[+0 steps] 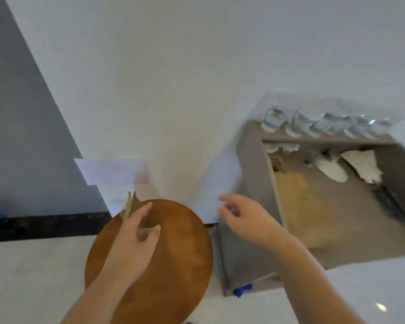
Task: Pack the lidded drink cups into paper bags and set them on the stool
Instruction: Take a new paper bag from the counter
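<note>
A round brown wooden stool (173,265) fills the lower middle of the view. At its far left edge stands a brown paper bag (129,205), mostly hidden behind my left hand (136,239), whose thumb and fingers are closed around it. My right hand (240,215) hovers past the stool's right edge with its fingers apart and nothing in them. A row of several clear lidded drink cups (325,126) stands blurred along the far edge of a grey table (250,160) on the right.
On the grey table lie a flat stack of brown paper bags (306,206), white paper pieces (362,164) and a dark tool (393,206). A blue part (242,288) sticks out at the table's base. The white wall and a black skirting (45,225) lie behind the stool.
</note>
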### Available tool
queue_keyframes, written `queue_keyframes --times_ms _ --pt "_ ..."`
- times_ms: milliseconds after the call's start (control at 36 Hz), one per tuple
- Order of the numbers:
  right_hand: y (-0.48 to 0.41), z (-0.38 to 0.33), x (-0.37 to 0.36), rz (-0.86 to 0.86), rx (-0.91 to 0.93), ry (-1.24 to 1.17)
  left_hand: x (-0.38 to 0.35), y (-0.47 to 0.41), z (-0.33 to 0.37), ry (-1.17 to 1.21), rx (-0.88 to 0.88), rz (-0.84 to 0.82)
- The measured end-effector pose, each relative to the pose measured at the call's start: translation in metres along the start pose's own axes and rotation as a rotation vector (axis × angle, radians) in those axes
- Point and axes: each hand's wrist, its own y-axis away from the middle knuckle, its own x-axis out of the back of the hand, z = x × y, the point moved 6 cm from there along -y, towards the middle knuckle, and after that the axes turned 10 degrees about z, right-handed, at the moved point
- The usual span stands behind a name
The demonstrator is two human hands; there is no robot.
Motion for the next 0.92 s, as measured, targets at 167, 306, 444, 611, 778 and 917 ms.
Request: queue_keyframes --times_ms 167,306,444,611,778,917 --pt "0.033 0.094 0.128 0.388 -0.255 -0.097 -0.076 0.042 0.07 -0.016 -0.234 -0.189" --pt "0.043 0.19 0.146 0.422 -0.448 -0.062 -0.145 0.063 0.109 -0.056 -0.306 -0.316" --pt "0.021 0.267 0.158 0.389 -0.455 -0.057 -0.222 0.078 0.147 -0.163 -0.442 -0.34" --pt "-0.048 0.343 0.168 0.256 -0.474 -0.08 -0.319 0.094 0.185 -0.2 -0.474 -0.279" --pt "-0.083 0.368 0.154 0.11 -0.482 -0.118 -0.388 0.109 0.184 -0.476 -0.433 -0.382" --pt "-0.096 0.389 0.162 0.051 -0.554 -0.325 -0.395 0.111 0.18 -0.547 -0.361 -0.409"
